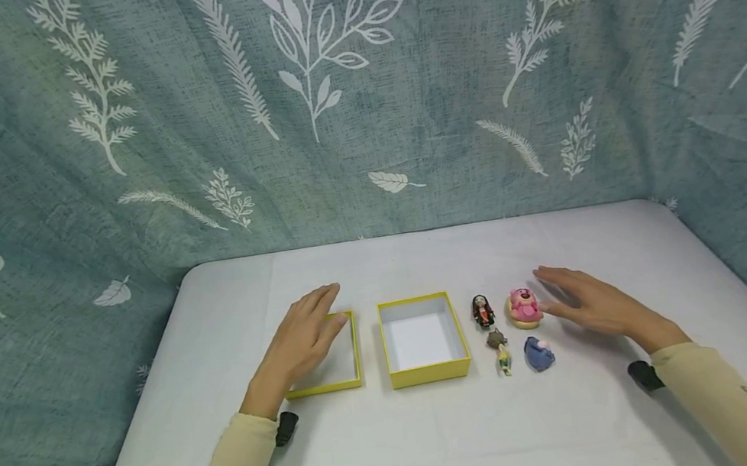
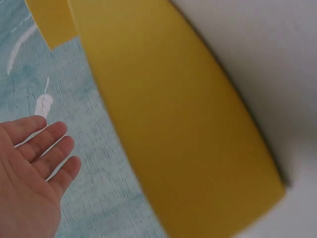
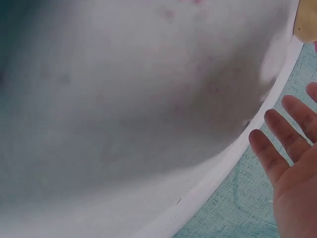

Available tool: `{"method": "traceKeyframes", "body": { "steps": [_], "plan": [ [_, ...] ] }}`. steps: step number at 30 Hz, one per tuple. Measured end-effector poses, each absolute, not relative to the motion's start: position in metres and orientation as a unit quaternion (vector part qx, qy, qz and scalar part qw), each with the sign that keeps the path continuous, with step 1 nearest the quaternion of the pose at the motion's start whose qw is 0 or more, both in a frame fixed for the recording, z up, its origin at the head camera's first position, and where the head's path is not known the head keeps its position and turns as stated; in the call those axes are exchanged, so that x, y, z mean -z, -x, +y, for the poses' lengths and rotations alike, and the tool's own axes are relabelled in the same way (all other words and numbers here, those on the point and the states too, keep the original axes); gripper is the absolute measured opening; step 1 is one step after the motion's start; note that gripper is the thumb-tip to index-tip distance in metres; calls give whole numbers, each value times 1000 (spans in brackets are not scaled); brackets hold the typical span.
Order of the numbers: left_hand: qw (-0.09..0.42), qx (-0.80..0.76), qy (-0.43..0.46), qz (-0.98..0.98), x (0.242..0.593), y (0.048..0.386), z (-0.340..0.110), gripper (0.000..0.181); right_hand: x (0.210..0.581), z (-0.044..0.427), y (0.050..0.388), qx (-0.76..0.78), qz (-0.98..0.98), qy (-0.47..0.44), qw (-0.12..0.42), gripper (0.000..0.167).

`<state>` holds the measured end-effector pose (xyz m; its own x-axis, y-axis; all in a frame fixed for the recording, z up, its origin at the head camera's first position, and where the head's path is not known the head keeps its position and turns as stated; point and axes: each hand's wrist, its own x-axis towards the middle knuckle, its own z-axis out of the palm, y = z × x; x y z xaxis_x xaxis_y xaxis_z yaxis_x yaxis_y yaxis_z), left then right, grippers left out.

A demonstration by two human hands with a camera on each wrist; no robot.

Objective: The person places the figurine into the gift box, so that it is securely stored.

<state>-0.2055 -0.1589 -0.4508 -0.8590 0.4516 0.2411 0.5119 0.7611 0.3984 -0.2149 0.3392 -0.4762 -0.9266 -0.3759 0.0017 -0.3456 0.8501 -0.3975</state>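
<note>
Head view shows a yellow-rimmed white tray (image 1: 356, 349) and a pink figure (image 1: 525, 309).

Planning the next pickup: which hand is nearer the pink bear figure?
Right. The right hand is close beside the pink bear figure, on its right; the left hand is farther off, left of it beyond the yellow box.

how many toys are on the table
4, all right of the box: dark doll and pink bear farther, yellow doll and blue toy nearer; others may be hidden.
</note>
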Motion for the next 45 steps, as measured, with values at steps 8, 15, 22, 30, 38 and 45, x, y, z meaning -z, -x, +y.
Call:
{"method": "traceKeyframes", "body": {
  "steps": [8, 15, 22, 30, 38, 45],
  "plan": [
    [61, 239, 270, -931, 453, 204, -145, 58, 474, 334, 214, 204, 960, 187, 48, 71],
    [59, 247, 289, -923, 453, 202, -132, 59, 473, 332, 214, 200, 961, 185, 49, 71],
    [48, 255, 301, -918, 454, 200, -120, 58, 474, 333, 214, 188, 962, 189, 52, 70],
    [43, 267, 304, -913, 461, 197, -113, 59, 475, 332, 214, 180, 962, 200, 46, 69],
    [37, 267, 306, -913, 466, 194, -107, 61, 474, 330, 212, 172, 965, 190, 46, 70],
    [-3, 268, 295, -917, 465, 191, -104, 71, 475, 326, 211, 164, 968, 185, 47, 73]
  ]
}}
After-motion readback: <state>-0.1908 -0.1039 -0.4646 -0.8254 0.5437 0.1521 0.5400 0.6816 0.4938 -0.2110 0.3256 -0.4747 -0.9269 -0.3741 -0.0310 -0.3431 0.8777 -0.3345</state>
